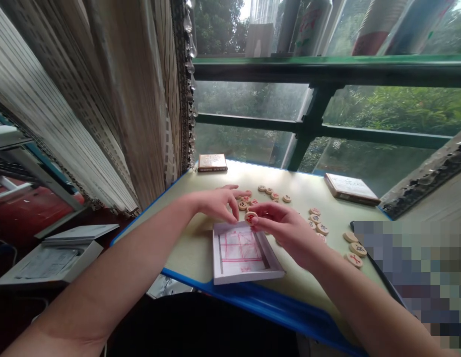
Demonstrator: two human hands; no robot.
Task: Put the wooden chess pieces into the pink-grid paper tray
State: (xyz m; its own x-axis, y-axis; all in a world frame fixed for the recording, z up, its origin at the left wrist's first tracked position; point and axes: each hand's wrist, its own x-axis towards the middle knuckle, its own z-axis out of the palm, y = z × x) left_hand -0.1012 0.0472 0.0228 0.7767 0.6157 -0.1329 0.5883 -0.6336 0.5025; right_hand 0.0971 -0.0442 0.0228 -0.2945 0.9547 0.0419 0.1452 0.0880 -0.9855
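Note:
A round wooden Chinese chess piece (pixel 250 218) with a red character is pinched between the thumb and fingers of my right hand (pixel 284 223). It is just above the far edge of a shallow white box (pixel 216 258), whose inside shows paper with a pink-red line grid. My left hand (pixel 219 204) reaches over the table left of that piece, palm down and fingers apart, with no object visible in it. Its fingertips are close to several loose Chinese chess pieces (pixel 242 205). More pieces (pixel 322 228) lie right of and beyond my right hand, which hides some of them.
The pale table (pixel 185 243) has a blue edge. Small flat boxes lie at its back left (pixel 212 162) and back right (pixel 351 188). Several pieces (pixel 354 259) are beside a dark-edged, pixelated object (pixel 420 277). Curtains (pixel 137 89) hang left; a green-framed window (pixel 308 109) stands behind.

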